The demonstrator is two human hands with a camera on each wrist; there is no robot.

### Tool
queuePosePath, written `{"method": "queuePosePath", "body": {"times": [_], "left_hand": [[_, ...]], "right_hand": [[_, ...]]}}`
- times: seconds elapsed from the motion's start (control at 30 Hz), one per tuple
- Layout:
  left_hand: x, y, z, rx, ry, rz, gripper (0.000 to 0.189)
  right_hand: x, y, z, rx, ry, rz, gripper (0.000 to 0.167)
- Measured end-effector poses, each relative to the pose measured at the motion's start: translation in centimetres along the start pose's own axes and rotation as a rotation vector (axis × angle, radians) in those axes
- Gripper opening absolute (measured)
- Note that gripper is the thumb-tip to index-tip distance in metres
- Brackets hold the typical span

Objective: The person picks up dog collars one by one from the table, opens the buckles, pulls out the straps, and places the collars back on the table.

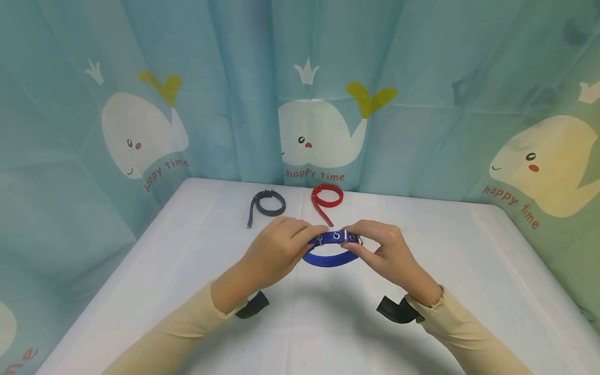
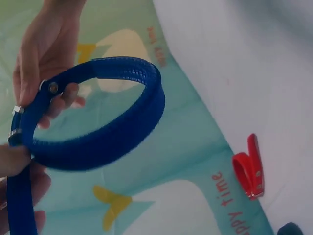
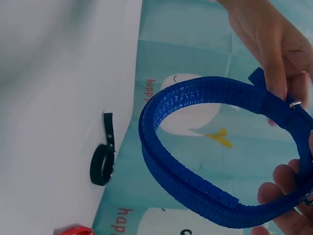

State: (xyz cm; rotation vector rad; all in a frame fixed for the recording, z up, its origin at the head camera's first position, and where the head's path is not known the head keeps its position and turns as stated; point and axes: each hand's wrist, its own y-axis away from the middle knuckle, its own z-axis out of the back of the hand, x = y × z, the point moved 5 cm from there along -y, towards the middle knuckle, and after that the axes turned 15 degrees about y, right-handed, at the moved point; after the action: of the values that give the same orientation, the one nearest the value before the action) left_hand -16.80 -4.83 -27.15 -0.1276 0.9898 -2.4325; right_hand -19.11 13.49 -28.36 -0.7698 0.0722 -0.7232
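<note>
Blue collar held level between both hands, tail to the left

A blue collar point(image 1: 329, 260), closed into a loop, is held in the air above the near-middle part of the white tabletop point(image 1: 300, 333). Its long axis is laid left to right, from hand to hand. The eyeletted stretch is set along the loop's upper edge in the head view; the plain band is curved below it. The buckle point(image 1: 345, 236) is placed toward the right. The free tail point(image 2: 20, 205) is pointed leftward, past the left hand.

Both hands are nearly closed at the fingertips: the strap's left part is pinched by the left hand point(image 1: 278, 252), the buckle end by the right hand point(image 1: 386, 250).

Beyond, on the tabletop, two more coiled collars are seen: a black collar point(image 1: 271, 212), tail directed nearward, and, to its right, a red collar point(image 1: 335, 204), tail slanted nearward and right. The tabletop is backed by a whale-printed curtain point(image 1: 248, 104). The arms are covered by beige sleeves point(image 1: 187, 323).
</note>
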Motion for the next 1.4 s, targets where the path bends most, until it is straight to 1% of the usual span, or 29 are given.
{"method": "queuePosePath", "body": {"times": [0.07, 0.13, 0.2, 0.3, 0.47, 0.57, 0.67, 0.73, 0.8, 0.87, 0.93, 1.0, 1.13, 1.27, 1.33, 1.4], "left_hand": [[-0.3, -0.1, -0.1, -0.007, -0.026, -0.062, 0.038], [-0.4, -0.1, -0.2, -0.018, -0.041, -0.097, 0.042], [-0.3, 0.0, -0.2, -0.015, -0.041, -0.099, 0.045], [-0.1, 0.1, -0.3, 0.014, -0.031, -0.1, 0.049], [0.1, 0.0, 0.3, 0.046, 0.031, -0.108, 0.05], [0.2, -0.2, 0.6, 0.066, 0.05, -0.112, 0.051], [0.2, -0.4, 0.8, 0.098, 0.059, -0.088, 0.049], [0.3, -0.5, 0.7, 0.112, 0.079, -0.05, 0.044], [0.3, -0.6, 0.5, 0.12, 0.096, -0.003, 0.039], [0.3, -0.9, 0.1, 0.107, 0.109, 0.039, 0.035], [0.3, -1.1, -0.1, 0.09, 0.101, 0.071, 0.033], [0.2, -1.4, -0.2, 0.069, 0.091, 0.089, 0.029], [0.1, -1.6, -0.2, 0.052, 0.084, 0.113, 0.024], [0.0, -1.6, -0.1, 0.068, 0.07, 0.137, 0.023], [0.0, -1.6, -0.1, 0.068, 0.064, 0.142, 0.023], [-0.1, -1.6, 0.0, 0.053, 0.064, 0.131, 0.025]], "right_hand": [[0.1, -0.1, -0.2, 0.008, -0.002, 0.003, 0.023], [0.2, -0.1, -0.3, 0.008, -0.001, 0.01, 0.022], [0.2, -0.1, -0.4, 0.009, 0.003, 0.019, 0.022], [0.3, -0.2, -0.5, 0.014, 0.015, 0.036, 0.021], [0.4, -0.1, -0.6, 0.007, 0.037, 0.06, 0.019], [0.5, -0.2, -0.6, -0.009, 0.034, 0.064, 0.021], [0.5, -0.4, -0.6, -0.032, 0.012, 0.058, 0.024], [0.6, -0.5, -0.6, -0.053, -0.005, 0.053, 0.023], [0.7, -0.6, -0.5, -0.082, -0.025, 0.059, 0.019], [1.0, -0.7, -0.5, -0.111, -0.041, 0.067, 0.021], [1.3, -0.8, -0.4, -0.138, -0.05, 0.071, 0.031], [1.5, -0.9, -0.4, -0.159, -0.058, 0.065, 0.037], [1.5, -0.6, 0.0, -0.205, -0.072, 0.043, 0.041], [1.4, -0.4, 0.1, -0.233, -0.08, 0.06, 0.036], [1.4, -0.4, 0.1, -0.216, -0.091, 0.058, 0.027], [1.2, -0.5, 0.1, -0.182, -0.106, 0.047, 0.015]]}}
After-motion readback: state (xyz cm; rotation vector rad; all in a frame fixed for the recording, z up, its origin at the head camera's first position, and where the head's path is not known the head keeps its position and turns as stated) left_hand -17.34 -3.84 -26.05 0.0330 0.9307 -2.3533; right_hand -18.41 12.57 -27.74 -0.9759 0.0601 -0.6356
